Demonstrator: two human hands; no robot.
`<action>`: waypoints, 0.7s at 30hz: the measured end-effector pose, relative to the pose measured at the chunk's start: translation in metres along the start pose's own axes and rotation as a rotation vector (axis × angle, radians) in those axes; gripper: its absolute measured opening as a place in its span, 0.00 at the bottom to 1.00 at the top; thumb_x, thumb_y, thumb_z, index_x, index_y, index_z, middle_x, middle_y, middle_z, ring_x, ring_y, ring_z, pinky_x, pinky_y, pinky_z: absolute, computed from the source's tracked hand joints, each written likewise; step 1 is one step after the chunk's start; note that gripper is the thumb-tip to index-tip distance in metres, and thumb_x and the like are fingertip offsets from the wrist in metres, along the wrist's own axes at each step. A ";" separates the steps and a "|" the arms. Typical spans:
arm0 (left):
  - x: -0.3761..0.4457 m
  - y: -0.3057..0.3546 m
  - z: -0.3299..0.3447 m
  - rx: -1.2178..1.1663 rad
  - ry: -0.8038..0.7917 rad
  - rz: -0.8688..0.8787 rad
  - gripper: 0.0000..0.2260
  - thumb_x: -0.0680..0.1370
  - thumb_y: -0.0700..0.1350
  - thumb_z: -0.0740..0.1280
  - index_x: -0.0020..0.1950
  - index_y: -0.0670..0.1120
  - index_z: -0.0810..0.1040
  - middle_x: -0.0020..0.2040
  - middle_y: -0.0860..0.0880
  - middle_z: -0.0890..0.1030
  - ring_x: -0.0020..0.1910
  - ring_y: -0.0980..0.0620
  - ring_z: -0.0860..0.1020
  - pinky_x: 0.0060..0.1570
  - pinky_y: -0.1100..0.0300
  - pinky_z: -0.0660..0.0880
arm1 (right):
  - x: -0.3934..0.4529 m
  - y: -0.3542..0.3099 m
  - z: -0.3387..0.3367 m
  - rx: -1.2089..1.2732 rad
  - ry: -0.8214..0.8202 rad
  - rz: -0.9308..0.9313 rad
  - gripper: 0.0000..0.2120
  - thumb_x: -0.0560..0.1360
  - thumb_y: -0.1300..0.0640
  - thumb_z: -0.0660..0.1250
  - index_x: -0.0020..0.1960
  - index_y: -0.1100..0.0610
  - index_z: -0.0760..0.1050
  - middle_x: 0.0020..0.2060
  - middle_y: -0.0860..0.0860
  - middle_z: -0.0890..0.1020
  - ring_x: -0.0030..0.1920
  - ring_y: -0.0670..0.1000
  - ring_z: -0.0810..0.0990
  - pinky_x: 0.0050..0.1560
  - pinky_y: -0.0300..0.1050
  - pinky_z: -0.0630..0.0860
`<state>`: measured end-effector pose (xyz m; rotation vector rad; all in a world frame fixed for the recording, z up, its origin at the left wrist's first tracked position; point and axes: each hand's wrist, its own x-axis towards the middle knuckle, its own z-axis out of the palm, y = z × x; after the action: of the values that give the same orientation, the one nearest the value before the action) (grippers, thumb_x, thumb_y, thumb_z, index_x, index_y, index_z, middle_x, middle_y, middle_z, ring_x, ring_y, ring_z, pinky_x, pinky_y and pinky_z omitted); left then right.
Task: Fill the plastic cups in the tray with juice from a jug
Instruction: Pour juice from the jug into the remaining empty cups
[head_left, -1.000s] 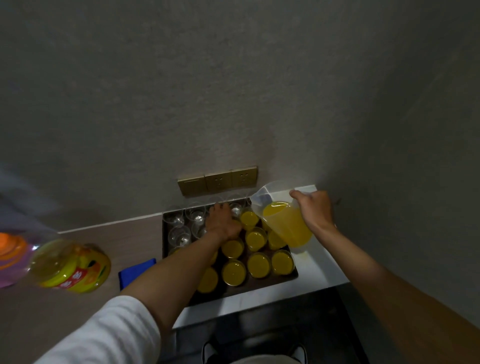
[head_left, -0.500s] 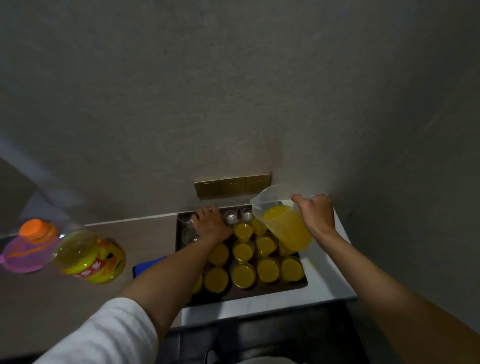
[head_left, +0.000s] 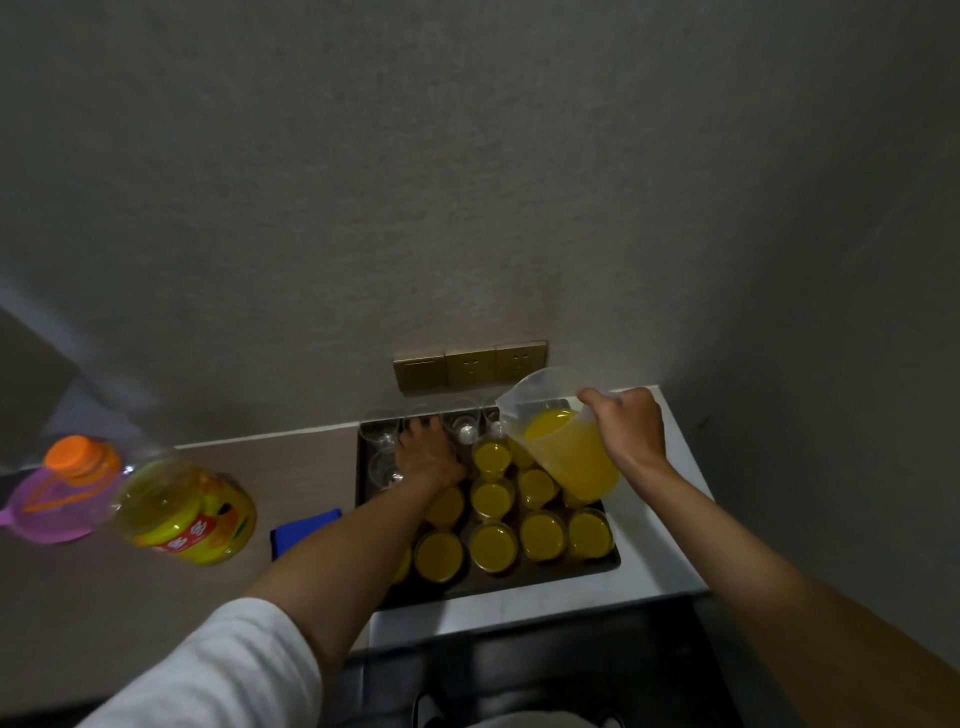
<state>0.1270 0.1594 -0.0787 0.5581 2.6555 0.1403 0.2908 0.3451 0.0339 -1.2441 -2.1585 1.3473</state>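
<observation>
Far left of the tray (head_left: 597, 567), a purple jug with an orange cap (head_left: 60, 488) and a yellow juice bottle (head_left: 187, 512) stand on the counter, with a blue cloth (head_left: 304, 527) just beside the tray's left edge. Inside the tray, the left hand (head_left: 427, 457) rests among the empty cups (head_left: 382, 434) at the back; whether it grips one I cannot tell. Filled cups (head_left: 491, 540) occupy the rest. Over the tray's right rear corner, the right hand (head_left: 628, 434) grips the tilted jug (head_left: 563, 447) of juice.

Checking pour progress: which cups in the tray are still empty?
The clear cups at the tray's far-left corner, around the left hand; the others hold yellow juice.
</observation>
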 end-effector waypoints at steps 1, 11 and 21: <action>0.000 0.000 0.000 -0.003 0.000 -0.002 0.48 0.68 0.57 0.79 0.79 0.47 0.56 0.76 0.39 0.61 0.75 0.35 0.62 0.72 0.43 0.65 | -0.001 0.001 0.000 0.002 -0.003 0.000 0.24 0.77 0.46 0.70 0.37 0.68 0.78 0.29 0.55 0.78 0.32 0.52 0.76 0.37 0.47 0.70; 0.000 0.001 0.002 -0.078 0.037 0.018 0.47 0.68 0.56 0.78 0.79 0.46 0.57 0.77 0.38 0.60 0.74 0.34 0.62 0.72 0.42 0.67 | -0.006 0.003 -0.004 -0.001 0.006 0.019 0.22 0.76 0.46 0.70 0.34 0.64 0.77 0.30 0.56 0.79 0.33 0.54 0.77 0.37 0.47 0.71; -0.015 0.007 -0.012 -0.310 0.179 0.059 0.34 0.71 0.57 0.75 0.71 0.45 0.68 0.69 0.40 0.71 0.69 0.39 0.68 0.67 0.45 0.72 | -0.019 -0.004 -0.010 0.004 0.004 -0.003 0.23 0.76 0.49 0.71 0.27 0.56 0.69 0.25 0.51 0.72 0.29 0.52 0.72 0.35 0.47 0.67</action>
<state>0.1373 0.1597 -0.0603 0.5413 2.7120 0.6344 0.3057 0.3351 0.0456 -1.2399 -2.1533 1.3466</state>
